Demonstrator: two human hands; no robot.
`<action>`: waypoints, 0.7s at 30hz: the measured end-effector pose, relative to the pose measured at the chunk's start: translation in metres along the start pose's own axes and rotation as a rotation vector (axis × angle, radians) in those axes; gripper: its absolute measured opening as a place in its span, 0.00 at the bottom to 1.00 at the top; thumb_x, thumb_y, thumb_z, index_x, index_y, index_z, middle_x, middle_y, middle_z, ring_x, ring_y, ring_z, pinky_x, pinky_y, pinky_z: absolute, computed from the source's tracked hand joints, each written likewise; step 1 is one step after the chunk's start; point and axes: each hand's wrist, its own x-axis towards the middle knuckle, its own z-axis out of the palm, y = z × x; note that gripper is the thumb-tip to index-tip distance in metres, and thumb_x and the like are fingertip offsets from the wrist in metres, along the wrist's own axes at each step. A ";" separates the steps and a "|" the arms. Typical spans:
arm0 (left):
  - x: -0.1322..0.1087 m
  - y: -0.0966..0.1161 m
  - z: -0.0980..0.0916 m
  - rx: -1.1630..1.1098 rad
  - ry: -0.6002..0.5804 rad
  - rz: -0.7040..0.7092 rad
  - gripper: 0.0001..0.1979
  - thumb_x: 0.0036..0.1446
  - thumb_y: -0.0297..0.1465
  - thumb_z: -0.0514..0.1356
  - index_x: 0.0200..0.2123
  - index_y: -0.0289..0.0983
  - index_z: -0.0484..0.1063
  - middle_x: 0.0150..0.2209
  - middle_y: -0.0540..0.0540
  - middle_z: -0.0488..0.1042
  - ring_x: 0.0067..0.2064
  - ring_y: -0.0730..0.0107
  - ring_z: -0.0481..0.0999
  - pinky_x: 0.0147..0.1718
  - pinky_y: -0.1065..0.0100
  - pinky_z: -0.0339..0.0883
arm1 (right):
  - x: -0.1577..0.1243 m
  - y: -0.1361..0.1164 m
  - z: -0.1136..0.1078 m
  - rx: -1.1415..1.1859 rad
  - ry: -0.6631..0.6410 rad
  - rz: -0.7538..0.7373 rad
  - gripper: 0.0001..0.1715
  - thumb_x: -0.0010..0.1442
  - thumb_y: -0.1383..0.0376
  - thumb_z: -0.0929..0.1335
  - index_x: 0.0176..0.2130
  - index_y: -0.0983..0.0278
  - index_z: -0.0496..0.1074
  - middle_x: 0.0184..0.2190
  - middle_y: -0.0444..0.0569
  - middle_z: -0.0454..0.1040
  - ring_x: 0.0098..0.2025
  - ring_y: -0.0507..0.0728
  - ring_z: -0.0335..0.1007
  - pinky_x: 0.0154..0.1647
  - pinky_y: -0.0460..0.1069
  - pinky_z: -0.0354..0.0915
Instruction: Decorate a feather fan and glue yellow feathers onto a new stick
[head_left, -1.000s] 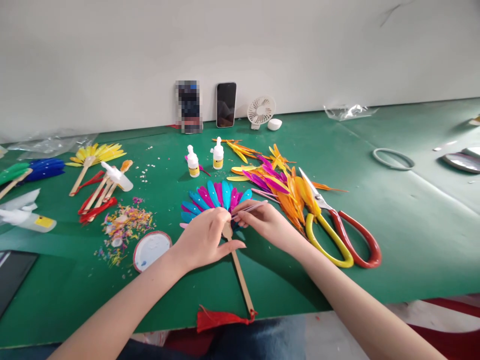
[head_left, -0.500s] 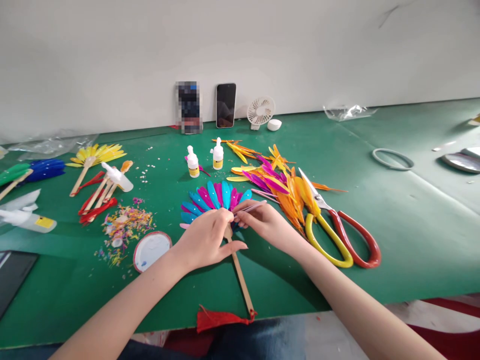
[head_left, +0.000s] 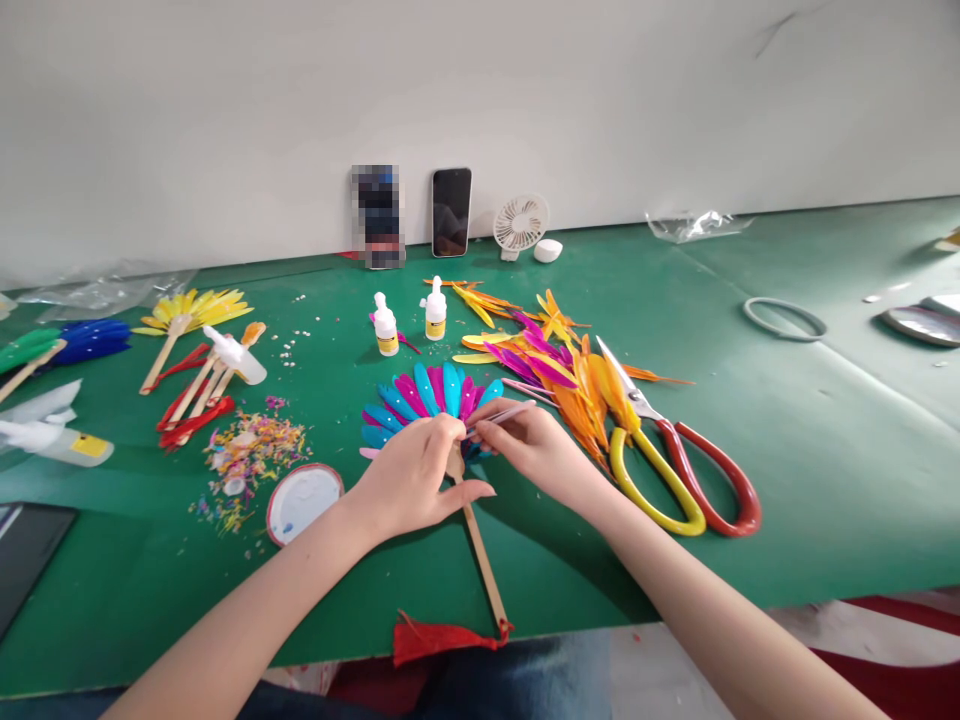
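A small fan of blue and magenta feathers (head_left: pixel 431 395) lies on the green table (head_left: pixel 787 450), with a wooden stick handle (head_left: pixel 480 565) and a red tassel (head_left: pixel 439 637) at the near edge. My left hand (head_left: pixel 409 478) is closed over the base of the fan, fingertips pinched at the feather roots. My right hand (head_left: pixel 536 448) pinches a thin pale stick (head_left: pixel 504 414) whose tip points at the same spot.
Loose orange, yellow and magenta feathers (head_left: pixel 551 360) and scissors with a yellow and a red handle (head_left: pixel 675 465) lie to the right. Two glue bottles (head_left: pixel 411 318) stand behind the fan. A white lid (head_left: pixel 302 499), coloured scraps (head_left: pixel 247 452) and other fans (head_left: pixel 187 345) lie left.
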 end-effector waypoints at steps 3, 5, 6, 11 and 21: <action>0.000 0.000 0.001 -0.043 0.016 -0.046 0.18 0.54 0.44 0.50 0.39 0.37 0.52 0.32 0.45 0.65 0.31 0.66 0.70 0.27 0.65 0.67 | 0.000 -0.001 -0.001 0.028 0.034 0.003 0.10 0.52 0.62 0.61 0.24 0.65 0.65 0.26 0.47 0.69 0.27 0.52 0.65 0.27 0.47 0.61; 0.000 0.000 0.002 -0.073 0.014 -0.071 0.18 0.53 0.45 0.50 0.38 0.38 0.53 0.31 0.46 0.64 0.30 0.67 0.69 0.27 0.65 0.66 | 0.000 -0.001 -0.002 0.036 0.059 0.010 0.10 0.51 0.62 0.61 0.24 0.64 0.65 0.25 0.46 0.68 0.26 0.52 0.65 0.26 0.47 0.61; 0.000 0.000 0.002 -0.089 0.012 -0.084 0.17 0.53 0.45 0.50 0.37 0.38 0.53 0.31 0.46 0.64 0.30 0.67 0.68 0.27 0.65 0.66 | 0.000 -0.002 -0.003 0.035 0.068 0.014 0.10 0.51 0.62 0.61 0.24 0.64 0.65 0.24 0.46 0.68 0.26 0.52 0.65 0.26 0.47 0.61; 0.000 0.000 0.002 -0.159 -0.019 -0.142 0.18 0.52 0.45 0.52 0.37 0.38 0.52 0.31 0.47 0.62 0.30 0.68 0.68 0.26 0.65 0.66 | 0.000 -0.002 -0.002 0.001 0.083 0.033 0.10 0.51 0.62 0.61 0.23 0.64 0.65 0.23 0.45 0.68 0.26 0.52 0.65 0.26 0.47 0.61; -0.002 0.001 0.000 -0.128 0.006 -0.138 0.18 0.53 0.45 0.51 0.37 0.38 0.52 0.32 0.47 0.62 0.32 0.68 0.69 0.28 0.64 0.66 | -0.002 -0.005 -0.001 -0.091 0.048 -0.035 0.11 0.53 0.64 0.61 0.24 0.65 0.68 0.27 0.48 0.71 0.29 0.54 0.68 0.30 0.48 0.64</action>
